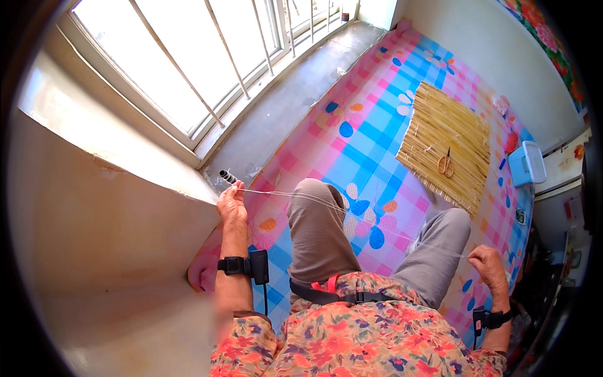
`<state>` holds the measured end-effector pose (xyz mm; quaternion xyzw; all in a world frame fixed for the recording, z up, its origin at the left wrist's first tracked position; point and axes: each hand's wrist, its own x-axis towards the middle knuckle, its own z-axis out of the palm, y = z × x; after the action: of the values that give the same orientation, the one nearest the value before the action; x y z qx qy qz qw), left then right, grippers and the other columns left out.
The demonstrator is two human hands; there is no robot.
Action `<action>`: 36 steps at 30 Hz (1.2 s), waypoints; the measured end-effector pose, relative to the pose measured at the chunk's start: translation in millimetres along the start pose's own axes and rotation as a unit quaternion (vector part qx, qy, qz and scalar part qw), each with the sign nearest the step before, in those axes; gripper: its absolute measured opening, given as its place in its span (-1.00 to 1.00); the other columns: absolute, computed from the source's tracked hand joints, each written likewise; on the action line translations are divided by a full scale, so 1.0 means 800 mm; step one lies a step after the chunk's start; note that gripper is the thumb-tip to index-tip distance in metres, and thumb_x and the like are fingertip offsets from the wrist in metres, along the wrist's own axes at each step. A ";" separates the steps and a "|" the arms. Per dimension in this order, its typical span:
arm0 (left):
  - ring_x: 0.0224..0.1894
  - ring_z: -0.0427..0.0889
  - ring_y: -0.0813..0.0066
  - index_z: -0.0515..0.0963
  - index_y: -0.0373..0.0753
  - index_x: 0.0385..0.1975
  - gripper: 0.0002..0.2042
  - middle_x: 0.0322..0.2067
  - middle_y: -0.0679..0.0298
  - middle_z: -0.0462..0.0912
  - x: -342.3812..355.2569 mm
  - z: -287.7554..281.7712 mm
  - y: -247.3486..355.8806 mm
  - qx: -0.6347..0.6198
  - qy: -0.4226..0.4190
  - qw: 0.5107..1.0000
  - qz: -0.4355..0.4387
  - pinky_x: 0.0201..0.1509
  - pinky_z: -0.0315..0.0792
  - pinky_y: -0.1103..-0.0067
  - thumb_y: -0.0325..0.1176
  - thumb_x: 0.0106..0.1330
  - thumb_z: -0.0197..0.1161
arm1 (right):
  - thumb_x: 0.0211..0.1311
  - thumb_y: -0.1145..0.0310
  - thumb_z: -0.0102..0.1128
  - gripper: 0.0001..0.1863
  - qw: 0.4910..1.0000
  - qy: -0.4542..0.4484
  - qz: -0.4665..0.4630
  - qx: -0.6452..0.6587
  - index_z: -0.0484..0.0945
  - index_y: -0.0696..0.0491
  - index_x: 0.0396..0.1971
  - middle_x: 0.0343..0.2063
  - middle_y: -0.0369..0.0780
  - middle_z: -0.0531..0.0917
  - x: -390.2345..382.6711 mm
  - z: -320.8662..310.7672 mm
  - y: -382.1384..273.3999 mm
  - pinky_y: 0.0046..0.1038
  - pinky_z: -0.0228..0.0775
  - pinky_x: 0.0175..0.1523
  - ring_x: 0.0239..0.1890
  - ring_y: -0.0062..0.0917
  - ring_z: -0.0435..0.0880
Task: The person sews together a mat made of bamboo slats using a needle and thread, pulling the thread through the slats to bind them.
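My left hand is raised near the window sill, its fingers closed on a dark spool wound with white thread. From there the white thread runs in long strands across my knees. At its other end my right hand pinches the strands, off to the right of my right knee. The thread looks drawn out, with a slight sag near the left knee. Beyond my knees lies a mat of straw-coloured stalks, and on it rest scissors with orange-brown handles, untouched.
I sit on a pink and blue checked floral sheet. A barred window with a grey sill is at the left. A light blue lidded box stands at the far right, near a small blue object. A wall rises close on my left.
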<state>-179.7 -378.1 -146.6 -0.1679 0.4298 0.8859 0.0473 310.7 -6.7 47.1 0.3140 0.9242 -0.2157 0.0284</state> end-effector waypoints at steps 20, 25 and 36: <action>-0.16 0.55 0.26 0.39 -0.46 -0.26 -0.80 -0.24 0.04 0.53 -0.033 -0.065 0.026 0.135 0.094 0.986 -0.020 -0.03 0.53 0.50 -0.73 0.09 0.09 | 0.03 0.43 0.11 -0.74 0.998 0.046 -0.037 -0.014 0.53 0.18 -0.25 -0.33 0.03 0.61 0.333 0.028 0.076 -0.27 0.44 -0.12 -0.21 -0.10 0.59; -0.14 0.54 0.25 0.41 -0.44 -0.29 -0.81 -0.23 0.03 0.53 -0.023 -0.073 -0.006 0.099 0.111 0.989 -0.008 -0.01 0.51 0.50 -0.75 0.07 0.07 | -0.05 0.34 0.17 -0.76 0.961 0.093 0.198 0.173 0.47 0.19 -0.43 -0.40 0.08 0.59 0.413 0.092 0.264 -0.23 0.45 -0.23 -0.29 -0.11 0.61; -0.27 0.54 0.31 0.37 -0.42 -0.32 -0.78 -0.34 0.12 0.45 -0.058 -0.025 0.028 0.036 0.202 0.978 0.028 -0.07 0.58 0.35 -0.81 0.03 0.05 | -0.16 0.50 0.27 -0.56 0.980 0.087 0.158 -0.084 0.38 0.17 -0.18 -0.29 0.07 0.59 0.428 0.134 0.217 -0.16 0.41 -0.12 -0.18 -0.05 0.58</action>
<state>-136.2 -404.9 -125.4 -0.3298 0.4663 0.8187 -0.0596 130.2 266.0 -180.5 0.4697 0.8769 -0.1016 0.0077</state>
